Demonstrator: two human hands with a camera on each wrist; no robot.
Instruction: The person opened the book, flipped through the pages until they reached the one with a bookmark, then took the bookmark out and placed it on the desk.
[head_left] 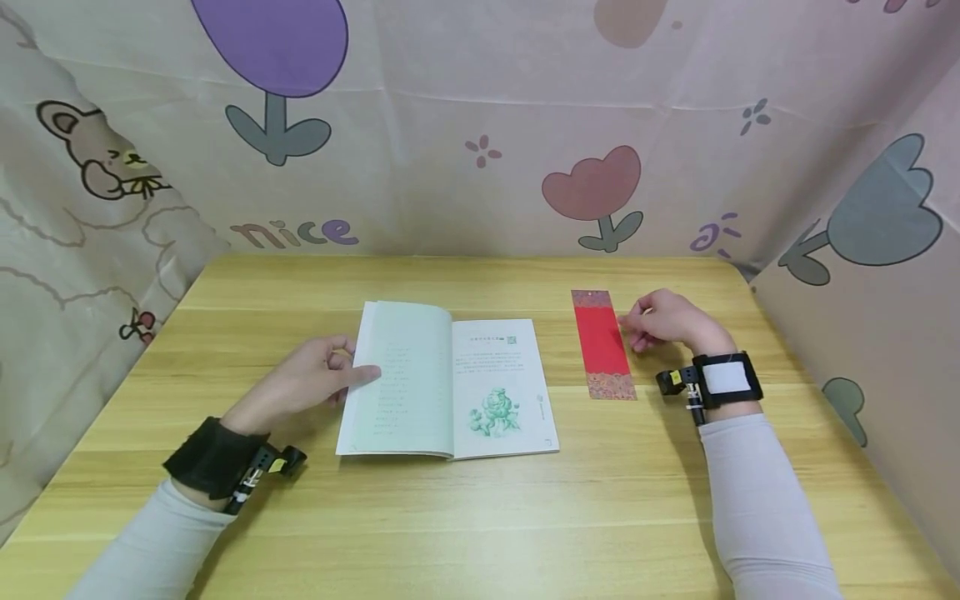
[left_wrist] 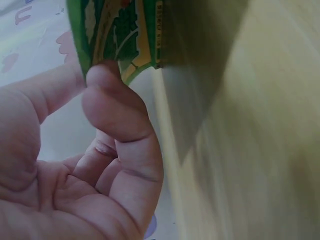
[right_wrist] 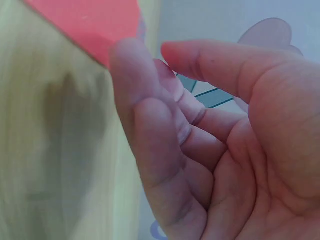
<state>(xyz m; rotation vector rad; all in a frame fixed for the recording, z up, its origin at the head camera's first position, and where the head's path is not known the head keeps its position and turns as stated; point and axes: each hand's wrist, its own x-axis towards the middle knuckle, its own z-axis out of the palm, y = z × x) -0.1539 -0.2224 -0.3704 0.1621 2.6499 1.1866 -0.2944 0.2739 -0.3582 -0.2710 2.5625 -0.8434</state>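
Note:
An open book lies on the table, its right page printed with text and a green drawing. My left hand pinches the left edge of the book, thumb on top of the pale green page and fingers beneath. In the left wrist view, the green illustrated cover shows at the fingertips. To the right of the book lies a red bookmark with patterned ends. Beside its right edge is my right hand, fingertips right at the edge, with thumb and index finger apart in the right wrist view.
The wooden table meets a printed cloth backdrop along its far edge, and the cloth also hangs at both sides. Each wrist wears a black strap with a small camera, the left camera and the right camera.

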